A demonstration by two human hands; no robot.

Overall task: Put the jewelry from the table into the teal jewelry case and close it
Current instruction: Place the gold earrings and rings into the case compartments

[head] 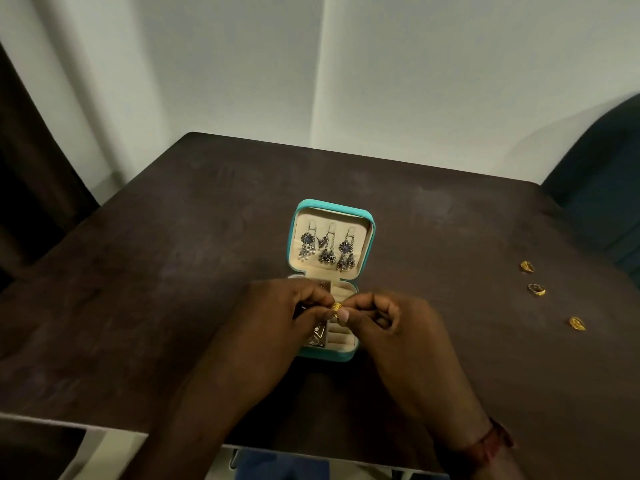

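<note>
The teal jewelry case [370, 237] stands open at the middle of the dark table [173, 271], its lid upright with silver drop earrings [327, 249] hanging inside. My left hand [284, 317] and my right hand [391, 320] meet over the case's lower tray, both pinching one gold ring [336, 307] between their fingertips. The hands hide most of the tray; cream ring rolls [341, 336] and some silver pieces [317, 336] show beneath. Three gold rings lie on the table at the right: one [527, 266], another [536, 289], a third [577, 323].
A dark teal chair [602, 188] stands past the table's right edge. A dark curtain [31, 188] hangs at the left. A pale wall lies behind the table's far edge. A red band sits on my right wrist [491, 445].
</note>
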